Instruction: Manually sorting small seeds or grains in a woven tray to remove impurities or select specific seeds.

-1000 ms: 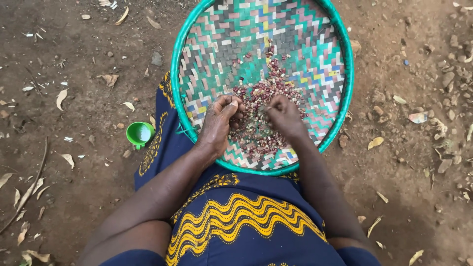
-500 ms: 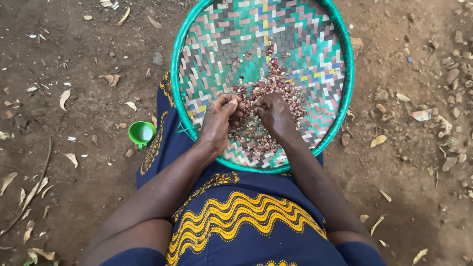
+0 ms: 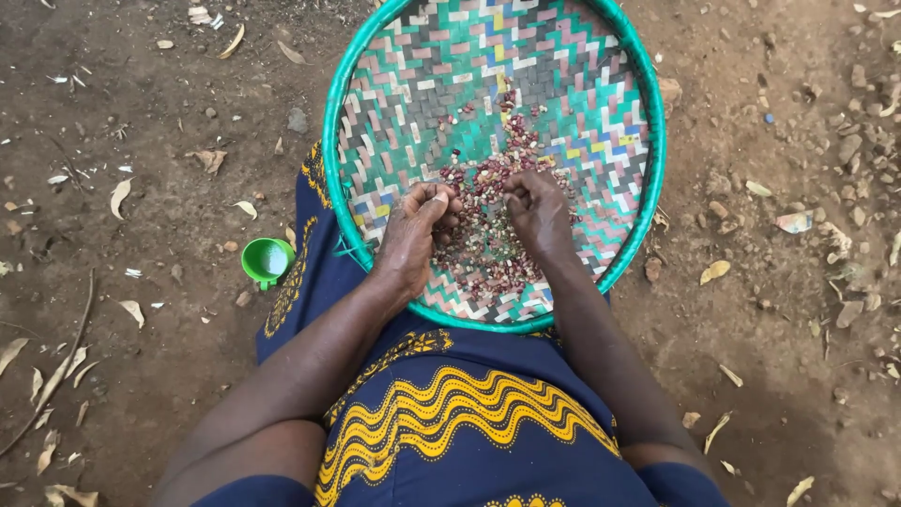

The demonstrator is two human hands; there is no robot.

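A round woven tray [image 3: 648, 122] with a green rim and a multicoloured weave rests on my lap. A pile of mixed red, brown and pale beans [image 3: 488, 216] lies in its middle and near part. My left hand [image 3: 413, 230] rests on the left side of the pile with its fingers curled and pinched together among the beans. My right hand [image 3: 535, 207] is on the right side of the pile, fingertips bunched on the beans. Whether either hand holds single beans is too small to tell.
A small green cup [image 3: 267, 259] stands on the dirt ground to the left of my knee. Dry leaves and small stones are scattered over the soil [image 3: 798, 310] on all sides. My blue cloth with yellow pattern [image 3: 450, 413] covers my lap.
Both hands have stayed on the bean pile, with the fingers shifting slightly among the beans. The tray sits a little higher in view.
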